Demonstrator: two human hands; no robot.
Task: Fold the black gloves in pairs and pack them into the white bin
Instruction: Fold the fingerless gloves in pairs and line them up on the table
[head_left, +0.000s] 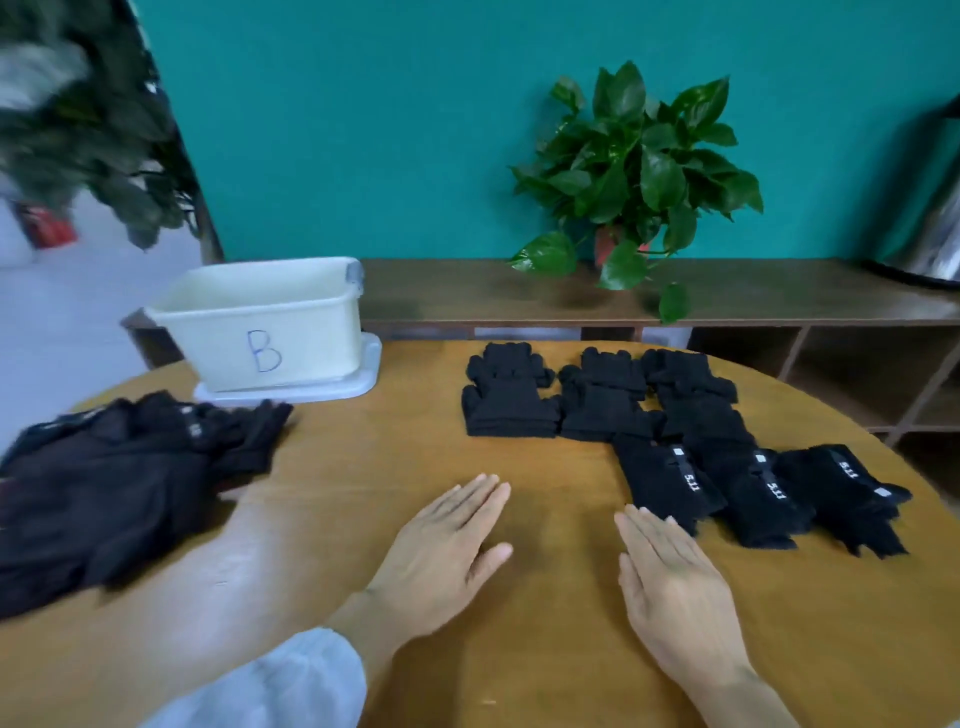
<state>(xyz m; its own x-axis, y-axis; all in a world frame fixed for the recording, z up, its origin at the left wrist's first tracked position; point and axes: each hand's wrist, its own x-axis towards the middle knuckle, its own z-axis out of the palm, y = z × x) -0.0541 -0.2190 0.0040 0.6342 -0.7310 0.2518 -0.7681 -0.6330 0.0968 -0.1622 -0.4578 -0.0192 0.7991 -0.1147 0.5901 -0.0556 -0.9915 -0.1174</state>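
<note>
Gloves (670, 441) in neat rows right of bin (265, 322); loose heap (114, 483) lies below it. Left hand (441, 556) and right hand (670, 582) flat on tabletop (519, 649), released, holding nothing. Knit looks soft, light, floppy; likely best pinched at cuffs.

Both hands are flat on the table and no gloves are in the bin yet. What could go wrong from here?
1. The loose pile of black gloves is tangled, so a grab by the left hand may pull out unmatched gloves.
2. The folded pairs lie close and overlap; lifting one with the right hand may unfold a neighbour.
3. The white bin stands on a lid near the table edge, so a push could shift it.
</note>
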